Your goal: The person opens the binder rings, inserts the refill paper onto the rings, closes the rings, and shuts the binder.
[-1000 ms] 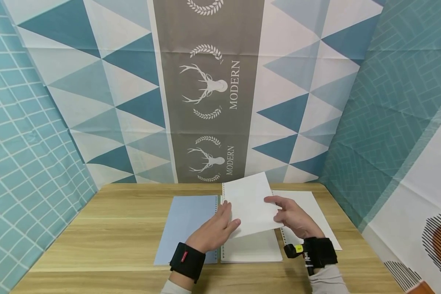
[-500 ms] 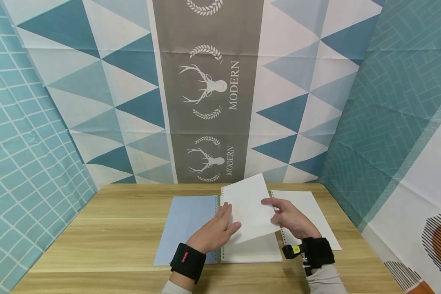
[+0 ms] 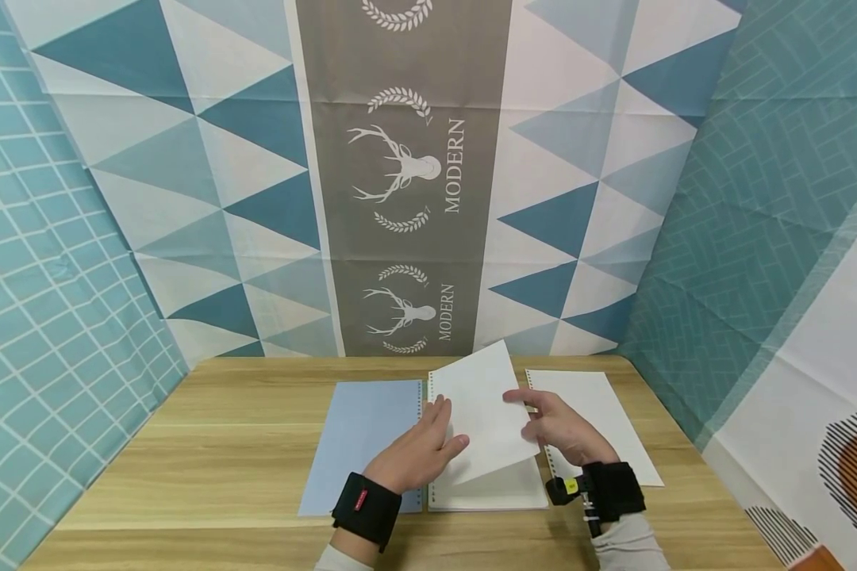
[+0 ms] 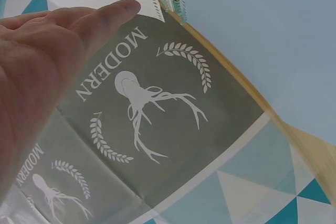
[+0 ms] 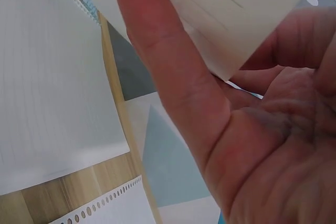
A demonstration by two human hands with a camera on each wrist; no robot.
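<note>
A loose white sheet of paper (image 3: pixel 480 420), with punched holes along its left edge, is held tilted over the white pages (image 3: pixel 503 493) of an opened loose-leaf binder. The binder's pale blue cover (image 3: pixel 364 436) lies flat on the left. Thumb and fingers of my right hand (image 3: pixel 567 428) pinch the sheet's right edge; in the right wrist view the thumb (image 5: pixel 168 61) lies across the paper. My left hand (image 3: pixel 416 446) has its fingers straight, overlapping the sheet's left side. Between cover and pages, greenish binder rings (image 4: pixel 177 9) show in the left wrist view.
Another stack of white punched paper (image 3: pixel 603 416) lies to the right of the binder, partly behind the right hand. The wooden table (image 3: pixel 207 452) extends to both sides. A patterned cloth (image 3: pixel 400 198) hangs directly behind its back edge.
The right hand has moved slightly left and down, bringing the sheet lower with its bottom edge slanting more over the pages. The left hand stays almost where it was.
</note>
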